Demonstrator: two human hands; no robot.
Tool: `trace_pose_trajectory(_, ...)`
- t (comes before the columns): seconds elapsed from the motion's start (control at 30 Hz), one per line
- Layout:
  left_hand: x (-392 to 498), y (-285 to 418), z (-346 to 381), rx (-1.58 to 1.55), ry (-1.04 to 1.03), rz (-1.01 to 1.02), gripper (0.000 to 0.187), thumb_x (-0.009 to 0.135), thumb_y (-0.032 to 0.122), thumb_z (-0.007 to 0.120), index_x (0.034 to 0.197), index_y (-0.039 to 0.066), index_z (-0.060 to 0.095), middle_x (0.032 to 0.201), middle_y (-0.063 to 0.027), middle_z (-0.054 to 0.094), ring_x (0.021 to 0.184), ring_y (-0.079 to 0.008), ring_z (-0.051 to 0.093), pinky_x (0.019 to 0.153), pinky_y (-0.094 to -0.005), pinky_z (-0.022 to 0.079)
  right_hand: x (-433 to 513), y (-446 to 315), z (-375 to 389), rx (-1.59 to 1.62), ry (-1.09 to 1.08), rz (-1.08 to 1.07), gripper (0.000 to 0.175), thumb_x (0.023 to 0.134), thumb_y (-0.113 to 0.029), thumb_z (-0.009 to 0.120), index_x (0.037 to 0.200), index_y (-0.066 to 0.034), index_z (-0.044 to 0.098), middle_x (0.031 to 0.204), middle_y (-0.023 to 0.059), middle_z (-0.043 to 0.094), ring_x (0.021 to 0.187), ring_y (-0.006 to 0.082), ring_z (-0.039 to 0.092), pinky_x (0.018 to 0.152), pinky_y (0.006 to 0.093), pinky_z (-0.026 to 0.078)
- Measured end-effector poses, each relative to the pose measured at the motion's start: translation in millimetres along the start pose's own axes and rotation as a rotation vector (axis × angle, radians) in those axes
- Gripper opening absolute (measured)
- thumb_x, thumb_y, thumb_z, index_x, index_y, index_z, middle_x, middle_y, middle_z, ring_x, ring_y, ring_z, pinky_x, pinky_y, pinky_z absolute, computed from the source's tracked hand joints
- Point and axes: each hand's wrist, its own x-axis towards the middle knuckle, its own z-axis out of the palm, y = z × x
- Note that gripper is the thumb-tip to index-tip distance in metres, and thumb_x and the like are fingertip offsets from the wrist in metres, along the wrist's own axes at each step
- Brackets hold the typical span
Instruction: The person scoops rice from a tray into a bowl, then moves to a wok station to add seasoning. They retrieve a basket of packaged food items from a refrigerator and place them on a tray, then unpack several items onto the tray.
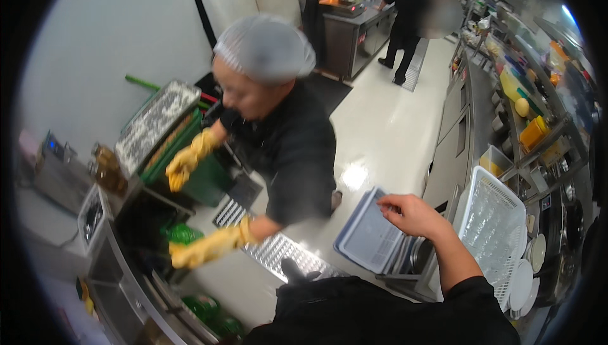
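My right hand reaches out over a stack of grey-blue plastic bins low beside the steel counter. Its fingers are loosely bent, with nothing visible between them. Whether the fingertips touch a bin's rim cannot be told. To the right of my forearm, a white plastic basket rests on the counter with clear, shiny items inside. White dishes stand beside it. My left hand is out of view.
A co-worker in a hairnet and yellow rubber gloves stands close on the left. Behind them is a green bin. A metal floor grate crosses the floor. Another person stands farther back. Crowded shelves line the right.
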Motion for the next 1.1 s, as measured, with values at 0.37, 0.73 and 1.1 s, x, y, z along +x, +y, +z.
trace_pose_trajectory(0.37, 215, 228, -143, -0.357, -0.124, 0.118, 0.02, 0.092, 0.013, 0.05, 0.09, 0.004, 0.068, 0.081, -0.0106, 0.069, 0.074, -0.0262, 0.066, 0.069, -0.0422, 0.055, 67, 180, 153, -0.036, -0.076, 0.475, 0.029, 0.08, -0.013, 0.069, 0.107, -0.0053, 0.072, 0.084, 0.0123, 0.073, 0.075, 0.0208, 0.067, 0.072, 0.0345, 0.055)
trace_pose_trajectory(0.73, 270, 289, -121, -0.251, -0.181, 0.039, 0.024, 0.093, 0.015, 0.048, 0.093, 0.004, 0.069, 0.085, -0.0109, 0.07, 0.077, -0.027, 0.067, 0.071, -0.0429, 0.056, 65, 344, 153, -0.027, -0.191, 0.979, 0.023, 0.079, -0.021, 0.065, 0.093, -0.0064, 0.076, 0.089, 0.0153, 0.074, 0.08, 0.0275, 0.071, 0.074, 0.0386, 0.056)
trace_pose_trajectory(1.1, 277, 448, -60, 0.074, -0.113, 0.049, 0.027, 0.095, 0.018, 0.045, 0.096, 0.005, 0.069, 0.088, -0.0111, 0.071, 0.08, -0.0278, 0.068, 0.073, -0.0437, 0.056, 349, 371, 31, 0.073, 0.021, 0.514, 0.022, 0.083, -0.022, 0.065, 0.089, -0.0022, 0.075, 0.079, 0.0173, 0.072, 0.075, 0.0287, 0.07, 0.073, 0.0389, 0.055)
